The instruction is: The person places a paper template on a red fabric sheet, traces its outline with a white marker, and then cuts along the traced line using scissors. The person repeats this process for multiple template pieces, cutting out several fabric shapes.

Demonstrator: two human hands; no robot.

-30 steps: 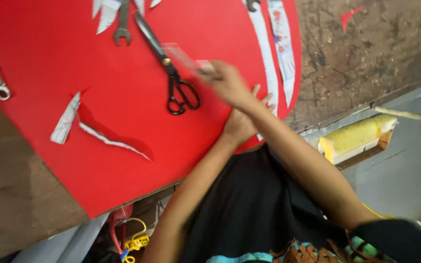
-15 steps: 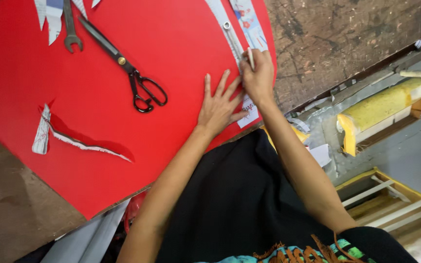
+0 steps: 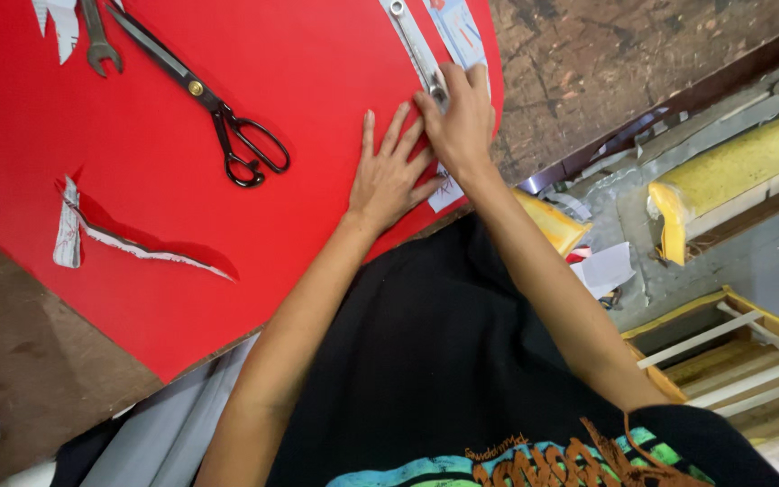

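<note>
Left hand (image 3: 389, 176) lies flat, fingers spread, palm pressing the red sheet (image 3: 227, 225) to the surface (image 3: 606, 63); grip open, nothing held. Right hand (image 3: 462, 117) is curled over the end of a metal strip (image 3: 416, 45) at the sheet's right edge; grip closed on it as far as can be seen. Sheet judged thin, light, floppy: hold flat by pressure. Strip judged stiff, smooth: pinch at the end. Scissors (image 3: 218, 108) lie apart.

You've only got one view, your head cam: it looks steeply down, close over the bench (image 3: 588, 54) edge, your own torso filling the bottom.
</note>
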